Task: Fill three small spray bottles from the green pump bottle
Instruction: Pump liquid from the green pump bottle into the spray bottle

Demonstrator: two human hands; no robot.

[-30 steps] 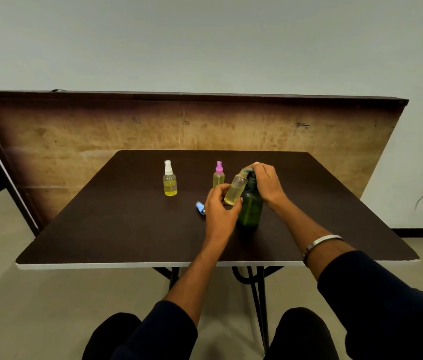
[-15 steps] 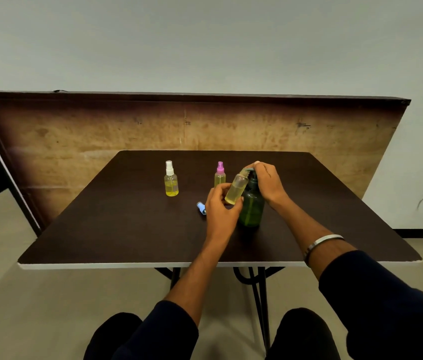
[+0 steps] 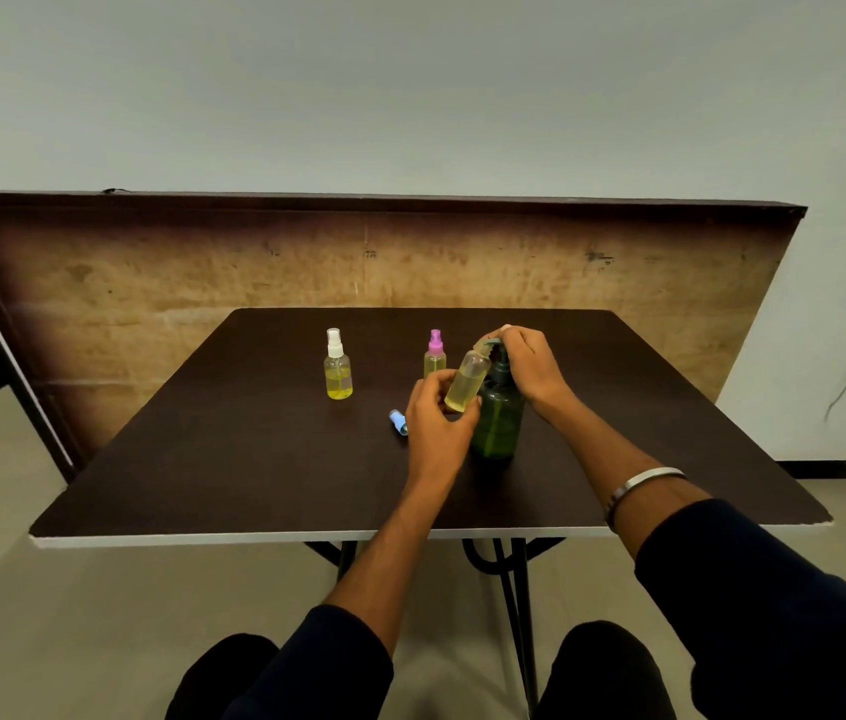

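Note:
The green pump bottle (image 3: pixel 497 418) stands upright near the middle of the dark table (image 3: pixel 233 459). My right hand (image 3: pixel 530 367) curls over its pump head from the right. My left hand (image 3: pixel 436 423) holds an uncapped small clear bottle (image 3: pixel 467 381), partly filled with yellowish liquid and tilted with its mouth up under the pump spout. A blue spray cap (image 3: pixel 398 422) lies on the table just left of that hand. Farther back stand a white-capped spray bottle (image 3: pixel 337 367) with yellow liquid and a pink-capped spray bottle (image 3: pixel 434 353).
A wooden board (image 3: pixel 358 272) stands upright behind the table's far edge. The table's white front edge (image 3: pixel 254 538) is close to my knees, with black metal legs (image 3: pixel 514 589) beneath it.
Both hands and the bottles stay in nearly the same place; no clear shift apart from slight camera movement.

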